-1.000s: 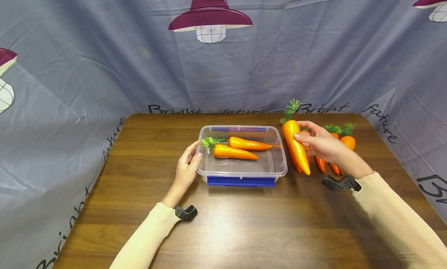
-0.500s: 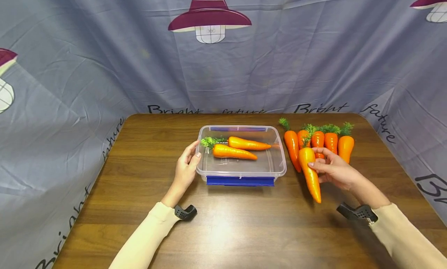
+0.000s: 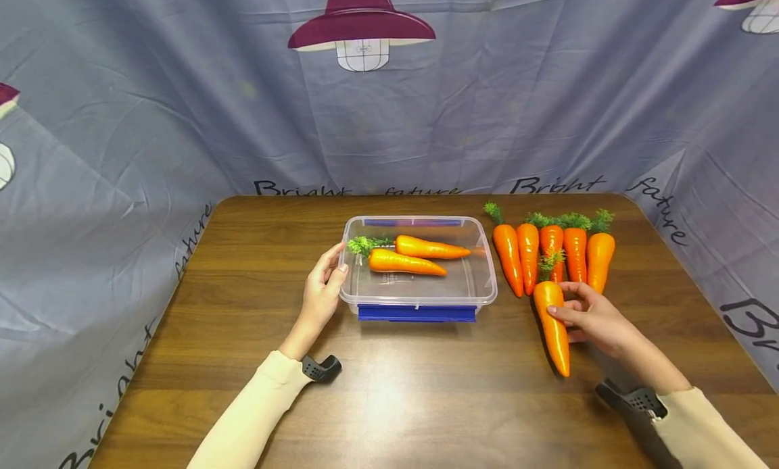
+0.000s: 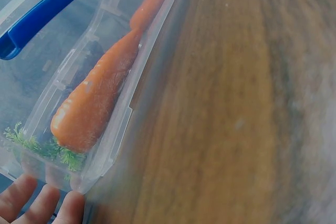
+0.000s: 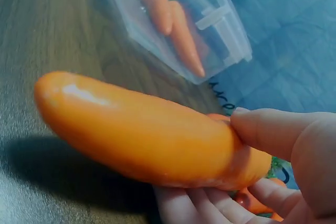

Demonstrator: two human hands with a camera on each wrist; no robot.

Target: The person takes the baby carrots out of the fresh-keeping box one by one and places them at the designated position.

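A clear plastic container with blue side clips stands on the table, two carrots lying inside it. My left hand holds the container's left wall; in the left wrist view its fingertips touch the clear plastic. To the right of the container, my right hand pinches a carrot with a green leafy top, between thumb and fingers. That carrot points toward the front of the table. In the right wrist view the held carrot appears slightly above the wood, its shadow underneath.
Several more carrots lie in a row at the table's back right, tops away from me. The wooden table meets a grey-blue printed curtain at its back and sides.
My right hand has carried the carrot from beside the container toward the front and a little right, uncovering the row of carrots behind. My left hand stays on the container.
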